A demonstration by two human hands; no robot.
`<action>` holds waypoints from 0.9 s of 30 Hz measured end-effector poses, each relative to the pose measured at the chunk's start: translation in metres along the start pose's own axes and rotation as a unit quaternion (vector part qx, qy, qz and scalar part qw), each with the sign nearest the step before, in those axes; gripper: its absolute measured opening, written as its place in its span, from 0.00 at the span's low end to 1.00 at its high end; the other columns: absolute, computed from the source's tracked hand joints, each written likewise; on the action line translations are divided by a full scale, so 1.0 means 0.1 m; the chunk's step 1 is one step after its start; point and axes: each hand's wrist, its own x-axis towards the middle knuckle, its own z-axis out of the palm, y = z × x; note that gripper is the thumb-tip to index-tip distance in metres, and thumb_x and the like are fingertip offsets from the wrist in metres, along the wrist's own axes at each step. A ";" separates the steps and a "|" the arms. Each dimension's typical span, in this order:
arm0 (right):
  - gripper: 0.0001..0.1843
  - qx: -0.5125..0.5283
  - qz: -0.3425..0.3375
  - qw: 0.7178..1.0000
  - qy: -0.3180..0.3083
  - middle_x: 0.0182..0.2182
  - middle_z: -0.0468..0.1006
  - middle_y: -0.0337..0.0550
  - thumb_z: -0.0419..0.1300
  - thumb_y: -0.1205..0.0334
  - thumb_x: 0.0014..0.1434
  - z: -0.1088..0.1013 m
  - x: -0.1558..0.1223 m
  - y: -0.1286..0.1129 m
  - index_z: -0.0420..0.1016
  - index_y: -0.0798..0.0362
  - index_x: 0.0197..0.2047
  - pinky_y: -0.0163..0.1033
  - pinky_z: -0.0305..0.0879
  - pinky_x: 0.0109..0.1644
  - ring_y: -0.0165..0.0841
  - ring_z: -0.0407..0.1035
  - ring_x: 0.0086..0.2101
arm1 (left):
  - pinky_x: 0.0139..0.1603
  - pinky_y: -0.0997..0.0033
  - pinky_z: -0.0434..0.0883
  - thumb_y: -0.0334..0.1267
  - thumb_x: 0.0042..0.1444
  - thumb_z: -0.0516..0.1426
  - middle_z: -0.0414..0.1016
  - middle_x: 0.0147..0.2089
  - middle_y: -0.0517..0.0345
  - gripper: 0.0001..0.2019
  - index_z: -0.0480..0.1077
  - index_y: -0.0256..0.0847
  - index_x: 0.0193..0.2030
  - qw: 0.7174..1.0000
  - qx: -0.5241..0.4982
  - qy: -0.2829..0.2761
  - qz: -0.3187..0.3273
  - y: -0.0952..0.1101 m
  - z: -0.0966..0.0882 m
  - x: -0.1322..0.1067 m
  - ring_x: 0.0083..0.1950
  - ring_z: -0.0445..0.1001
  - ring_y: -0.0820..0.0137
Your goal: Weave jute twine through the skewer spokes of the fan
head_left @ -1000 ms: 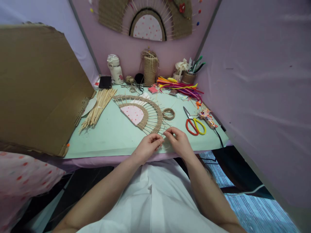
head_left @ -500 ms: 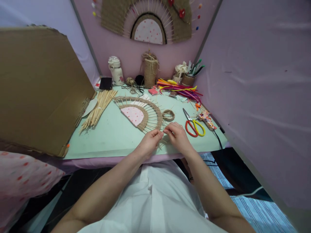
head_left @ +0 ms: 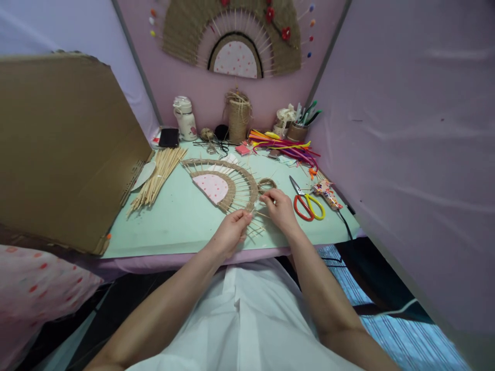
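Note:
A half-round fan of thin sticks lies on the table, woven with brown twine around a pink dotted centre. My left hand is closed in a pinch at the lower right end of its outer woven band. Just to the right, my right hand pinches the twine, though the strand is too fine to follow clearly. Behind the right fingers lies a small coil of twine, partly covered. Stick ends poke out below and between both hands.
To the right lie scissors with red and yellow handles and a patterned glue gun. A bundle of sticks rests at left, beside a large cardboard sheet. Along the back stand a bottle, a twine spool and colourful pipe cleaners.
My hands have moved apart: the right went slightly up and away from the fan's edge, the left slightly down and left. The whole view has tilted up a little.

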 end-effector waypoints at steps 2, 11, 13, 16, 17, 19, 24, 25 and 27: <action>0.13 0.063 0.043 0.997 -0.032 0.26 0.72 0.40 0.51 0.56 0.59 -0.06 -0.01 -0.01 0.70 0.53 0.28 0.37 0.59 0.38 0.32 0.65 0.31 | 0.18 0.77 0.39 0.51 0.46 0.62 0.45 0.17 0.72 0.20 0.57 0.40 0.25 1.000 0.012 0.006 0.005 0.01 0.00 -0.01 0.17 0.42 0.82; 0.22 0.111 0.150 0.982 0.041 0.31 0.75 0.43 0.48 0.45 0.60 -0.13 -0.19 0.05 0.71 0.55 0.39 0.38 0.62 0.38 0.33 0.67 0.32 | 0.18 0.77 0.39 0.54 0.47 0.60 0.45 0.17 0.73 0.19 0.65 0.39 0.33 1.000 0.027 0.011 -0.003 0.01 0.07 0.03 0.17 0.41 0.81; 0.20 0.082 0.128 0.988 0.016 0.32 0.75 0.43 0.50 0.47 0.58 -0.09 -0.25 0.01 0.72 0.54 0.39 0.38 0.62 0.39 0.33 0.67 0.32 | 0.18 0.76 0.39 0.54 0.47 0.60 0.44 0.16 0.73 0.19 0.65 0.39 0.33 1.000 0.029 0.010 -0.003 0.01 0.08 0.03 0.17 0.41 0.81; 0.13 0.014 0.069 0.997 -0.033 0.32 0.75 0.42 0.58 0.52 0.54 -0.07 -0.28 -0.07 0.74 0.52 0.36 0.39 0.60 0.41 0.33 0.66 0.34 | 0.18 0.76 0.39 0.54 0.46 0.61 0.43 0.16 0.73 0.19 0.64 0.39 0.31 1.000 0.025 0.000 -0.002 0.01 0.07 0.02 0.17 0.40 0.82; 0.11 0.002 0.054 0.998 -0.041 0.31 0.75 0.42 0.58 0.53 0.54 -0.08 -0.27 -0.09 0.74 0.52 0.34 0.38 0.60 0.41 0.34 0.66 0.34 | 0.18 0.76 0.39 0.53 0.46 0.61 0.43 0.16 0.73 0.19 0.64 0.39 0.30 1.000 0.021 -0.003 -0.002 0.02 0.06 0.02 0.17 0.40 0.82; 0.12 0.015 0.054 0.997 -0.059 0.27 0.73 0.40 0.56 0.54 0.55 -0.11 -0.25 -0.09 0.73 0.52 0.28 0.37 0.59 0.38 0.33 0.65 0.32 | 0.19 0.77 0.40 0.52 0.47 0.61 0.44 0.17 0.72 0.18 0.63 0.39 0.28 1.000 0.008 -0.004 0.003 0.02 0.04 0.03 0.17 0.40 0.82; 0.17 0.134 0.149 0.978 -0.062 0.20 0.67 0.35 0.56 0.49 0.54 -0.20 -0.18 -0.01 0.70 0.54 0.25 0.33 0.54 0.26 0.27 0.59 0.23 | 0.21 0.77 0.50 0.46 0.48 0.61 0.56 0.22 0.65 0.18 0.58 0.38 0.21 0.996 0.002 0.003 0.092 0.08 0.03 0.12 0.21 0.51 0.80; 0.17 0.161 0.174 0.970 -0.052 0.18 0.65 0.35 0.57 0.48 0.53 -0.21 -0.16 -0.01 0.69 0.54 0.24 0.32 0.52 0.24 0.26 0.57 0.21 | 0.22 0.77 0.52 0.45 0.48 0.61 0.61 0.26 0.63 0.18 0.58 0.38 0.20 0.992 0.016 -0.003 0.122 0.09 0.04 0.15 0.22 0.53 0.81; 0.18 0.232 0.229 0.945 -0.034 0.15 0.61 0.32 0.60 0.47 0.51 -0.21 -0.12 -0.04 0.66 0.53 0.24 0.31 0.47 0.20 0.24 0.53 0.17 | 0.23 0.76 0.54 0.44 0.49 0.60 0.68 0.33 0.59 0.17 0.59 0.37 0.20 0.983 0.044 -0.038 0.174 0.12 0.08 0.23 0.23 0.55 0.81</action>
